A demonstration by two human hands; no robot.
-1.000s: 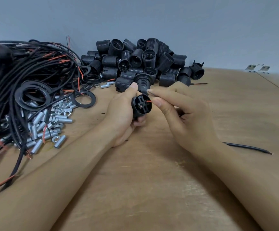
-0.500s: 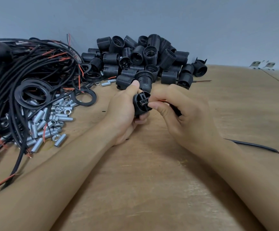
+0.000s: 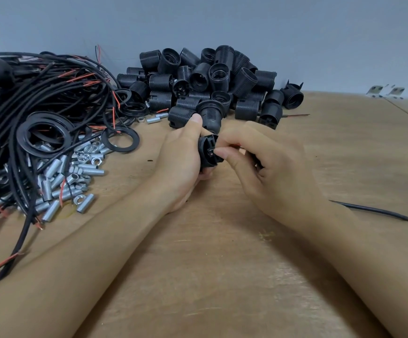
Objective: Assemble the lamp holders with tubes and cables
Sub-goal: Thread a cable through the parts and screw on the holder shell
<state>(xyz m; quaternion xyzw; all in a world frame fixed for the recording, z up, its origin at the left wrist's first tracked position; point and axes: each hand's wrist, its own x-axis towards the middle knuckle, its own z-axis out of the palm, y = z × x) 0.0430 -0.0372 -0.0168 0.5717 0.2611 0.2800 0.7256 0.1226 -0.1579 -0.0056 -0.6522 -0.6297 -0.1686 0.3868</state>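
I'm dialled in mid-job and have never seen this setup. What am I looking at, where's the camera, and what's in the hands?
No machine here: a person's two bare hands, filmed from a camera on their head looking down at a wooden table. The left hand grips a black lamp holder base; the right hand pinches something small at its face, seemingly a wire end. Behind lie a pile of black lamp holders, to the left a tangle of black cables, black rings and threaded metal tubes.
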